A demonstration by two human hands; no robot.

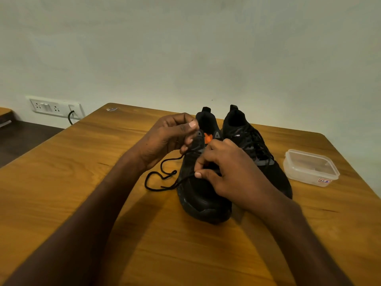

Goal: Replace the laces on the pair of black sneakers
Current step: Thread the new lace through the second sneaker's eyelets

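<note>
Left shoe [203,195]: black, stands on the wooden surface [86,182], toe toward the camera; an orange patch shows inside at the tongue.
Right shoe [255,149]: black, touching the left shoe's side, laced with a black lace, toe toward the camera.
Lace [162,176]: black, runs from the left shoe's eyelet area out to the left, loops on the surface and comes back to the shoe.
Left hand [169,139]: raised at the left shoe's collar, fingers [190,141] curled, thumb and fingertips together, pinching the upper end of the lace.
Right hand [228,170]: over the left shoe's middle, fingers bent and clamped on the lace at the eyelets.
Box [309,168]: clear plastic with a small label, on the surface just right of the right shoe.
Socket plate [53,108]: on the wall, far left, with a dark cable plugged in.
</note>
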